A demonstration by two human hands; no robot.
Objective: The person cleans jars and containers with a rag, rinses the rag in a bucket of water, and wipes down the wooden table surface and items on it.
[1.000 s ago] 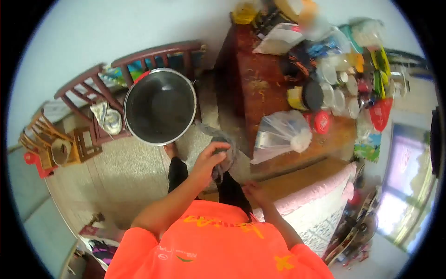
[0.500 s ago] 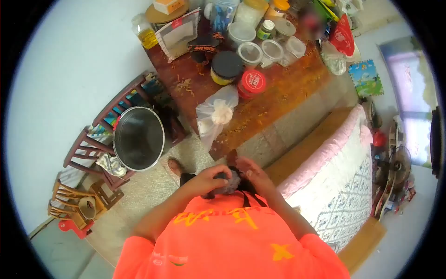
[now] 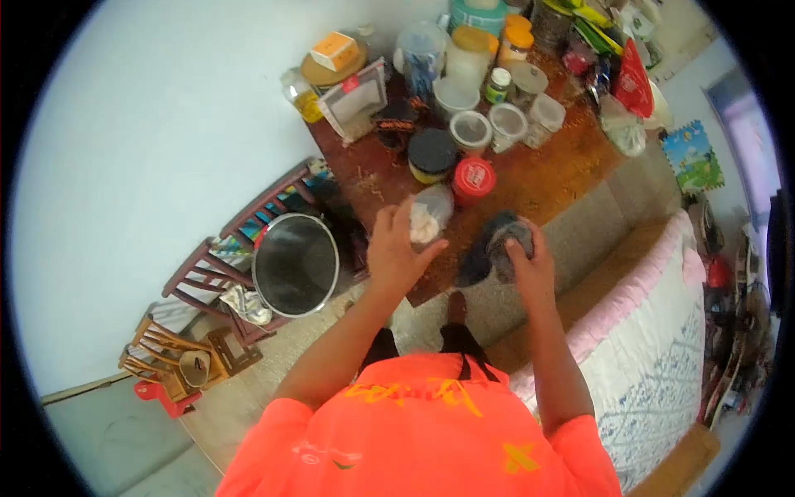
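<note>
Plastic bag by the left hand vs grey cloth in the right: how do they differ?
Look: the plastic bag is pale and translucent; the grey cloth is dark and opaque.
Hands: the plastic bag is at the spread left hand, grip unclear; the grey cloth is bunched in the right hand.
Shared: both look soft and crumpled.

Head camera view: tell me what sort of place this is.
Probably a living or dining area in a home: a wooden table crowded with jars and tubs, slatted wooden chairs and a patterned, pink-edged cover.
</note>
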